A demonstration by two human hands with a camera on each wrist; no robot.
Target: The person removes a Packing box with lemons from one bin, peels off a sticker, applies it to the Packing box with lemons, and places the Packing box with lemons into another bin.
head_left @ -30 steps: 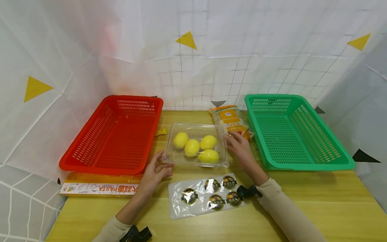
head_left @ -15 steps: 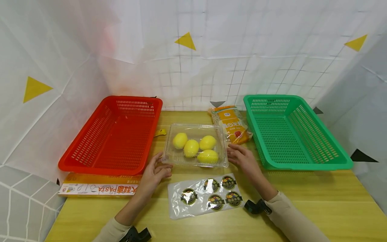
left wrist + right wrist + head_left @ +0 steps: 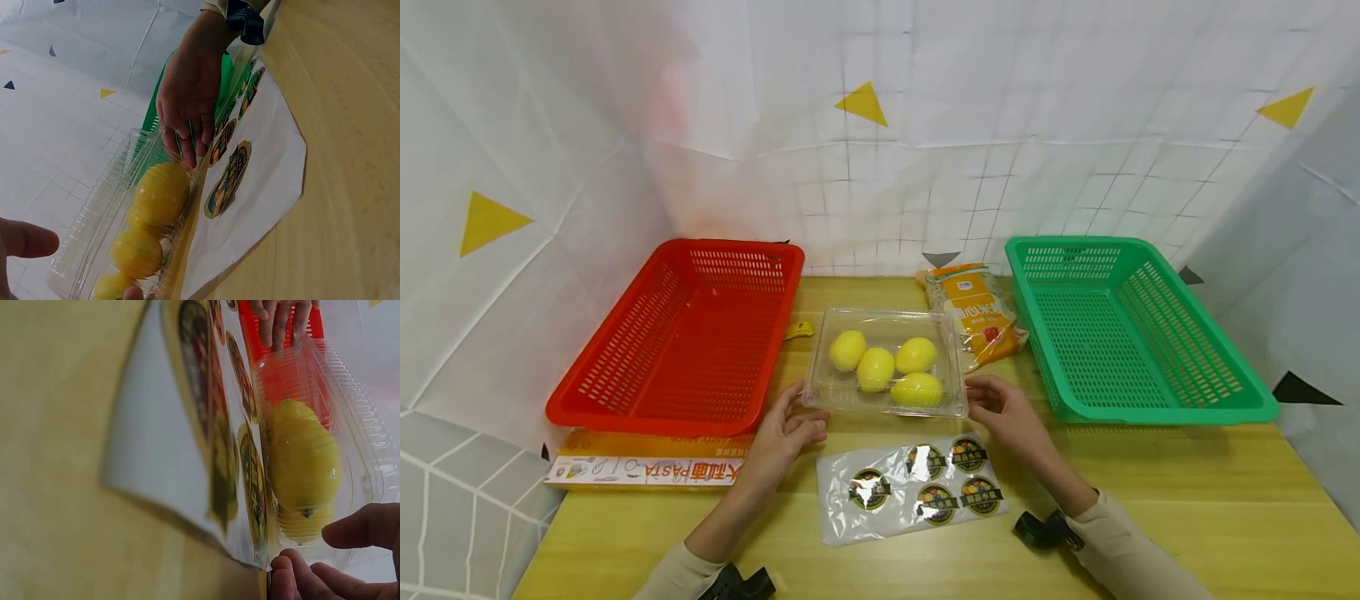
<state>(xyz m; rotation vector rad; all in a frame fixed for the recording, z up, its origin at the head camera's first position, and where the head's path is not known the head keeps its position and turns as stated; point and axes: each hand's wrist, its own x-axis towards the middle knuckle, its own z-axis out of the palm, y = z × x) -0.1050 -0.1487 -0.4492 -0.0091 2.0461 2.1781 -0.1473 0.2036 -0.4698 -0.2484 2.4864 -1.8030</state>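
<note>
We note a clear plastic clamshell box, lid closed, holding four yellow lemons. It sits mid-desk between red basket and green basket. Left hand and right hand touch its near corners, each grip loose, fingers relaxed.

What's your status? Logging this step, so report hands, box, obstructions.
Left hand touching clear lemon box at its left corner. Right hand at its right corner, fingers curled. Sticker sheet lies just in front.
</note>
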